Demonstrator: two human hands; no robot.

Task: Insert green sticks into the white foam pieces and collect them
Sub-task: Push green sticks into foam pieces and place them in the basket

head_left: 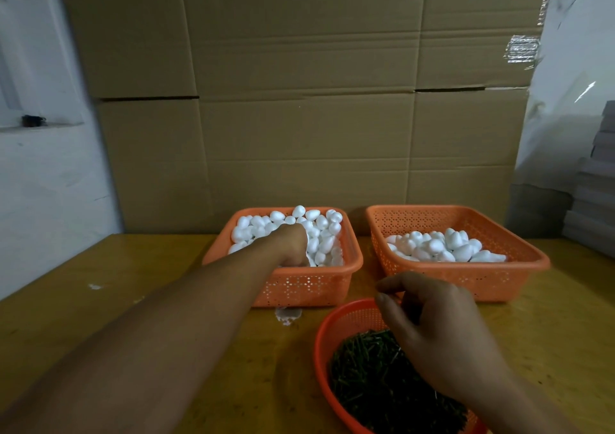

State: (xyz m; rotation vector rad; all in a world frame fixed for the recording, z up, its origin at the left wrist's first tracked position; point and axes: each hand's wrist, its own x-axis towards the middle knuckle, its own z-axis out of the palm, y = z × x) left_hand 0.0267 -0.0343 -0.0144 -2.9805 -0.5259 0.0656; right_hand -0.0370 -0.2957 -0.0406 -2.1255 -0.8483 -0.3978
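Foam pieces, white and egg-shaped, fill an orange basket on the yellow counter. This left basket sits at about 12 o'clock from the person. The left hand reaches into it and lies on top of the pile. Its fingers curl down among the white pieces, so I cannot tell if it has hold of one.

At 1 o'clock, just beside the first basket, stands a second orange basket. It has a smaller heap of foam pieces in it.

Close to the person, at about 5 o'clock, is a round orange basket full of thin green sticks. The right hand hangs over this basket, above the sticks. Its fingers are bent and the thumb and first finger come near each other with a little gap. I cannot tell if a stick is pinched there.

Behind the baskets stands a wall of brown cardboard boxes.
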